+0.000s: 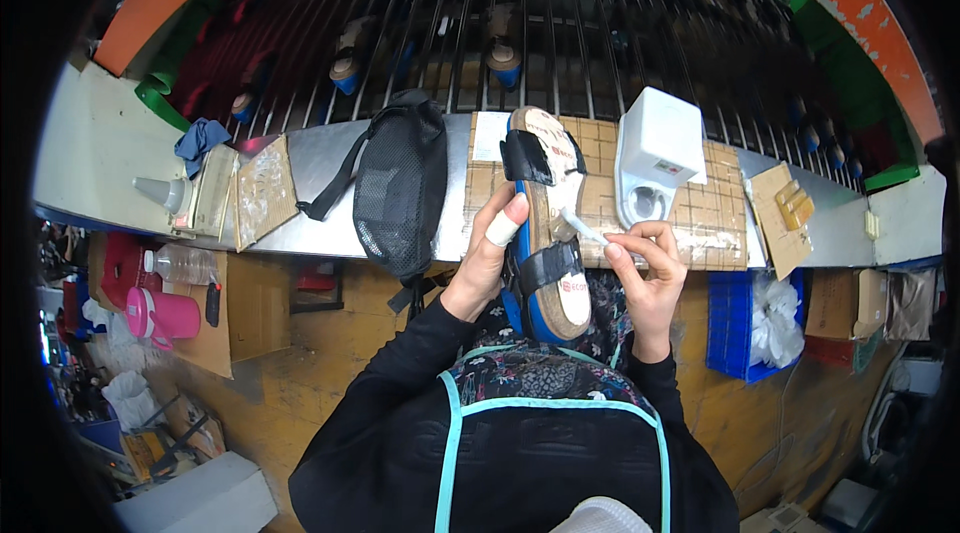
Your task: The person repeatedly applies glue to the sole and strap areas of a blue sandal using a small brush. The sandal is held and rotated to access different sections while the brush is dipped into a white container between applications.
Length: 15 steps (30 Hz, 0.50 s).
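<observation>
A sandal (544,223) with a cork footbed, black straps and a blue last under it is held up in front of me. My left hand (490,248) grips its left side, with a white wrap on the thumb. In my right hand (648,278) a thin, pale brush-like tool (583,229) is pinched, its tip at the footbed between the two straps. Right behind that hand stands a white plastic dispenser (660,138) with a round opening in its base. Brown cardboard (715,213) covers the bench under it.
A black mesh bag (402,183) lies on the metal bench left of the sandal. Beyond is a rack of metal rods (560,43) carrying several blue lasts. A blue crate (735,333) stands low right; a pink jug (170,315) low left.
</observation>
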### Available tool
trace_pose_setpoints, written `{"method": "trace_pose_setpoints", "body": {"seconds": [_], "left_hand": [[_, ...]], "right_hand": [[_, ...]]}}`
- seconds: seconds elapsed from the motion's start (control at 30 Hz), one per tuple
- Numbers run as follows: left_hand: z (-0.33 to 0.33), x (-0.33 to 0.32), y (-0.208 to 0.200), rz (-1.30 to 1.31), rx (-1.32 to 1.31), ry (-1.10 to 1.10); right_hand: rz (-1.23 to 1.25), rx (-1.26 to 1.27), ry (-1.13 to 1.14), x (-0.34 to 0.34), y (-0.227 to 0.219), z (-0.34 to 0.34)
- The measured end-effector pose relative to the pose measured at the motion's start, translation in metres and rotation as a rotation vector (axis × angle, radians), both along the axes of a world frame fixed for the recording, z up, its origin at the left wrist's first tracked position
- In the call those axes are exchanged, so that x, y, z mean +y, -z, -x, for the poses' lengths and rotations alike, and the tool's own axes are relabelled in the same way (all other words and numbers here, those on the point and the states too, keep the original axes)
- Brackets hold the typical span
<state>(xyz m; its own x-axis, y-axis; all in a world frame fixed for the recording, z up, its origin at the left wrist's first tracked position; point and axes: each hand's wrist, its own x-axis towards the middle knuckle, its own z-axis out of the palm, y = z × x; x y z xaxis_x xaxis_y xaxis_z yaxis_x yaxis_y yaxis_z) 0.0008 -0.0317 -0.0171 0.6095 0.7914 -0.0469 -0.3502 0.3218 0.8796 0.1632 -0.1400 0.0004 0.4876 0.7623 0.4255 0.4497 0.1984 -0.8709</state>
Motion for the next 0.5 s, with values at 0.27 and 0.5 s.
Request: {"method": "trace_pose_setpoints", "body": {"seconds": [0.27,0.5], "left_hand": [[0.004,-0.006,0.0,0.001,0.005,-0.081],[0.015,-0.005,0.002,-0.061,0.111,-0.007]], "right_hand": [[-0.018,-0.029,0.087,0.008,0.003,0.013],[0.011,-0.193,0.179,0.014,-0.001,0.015]]}}
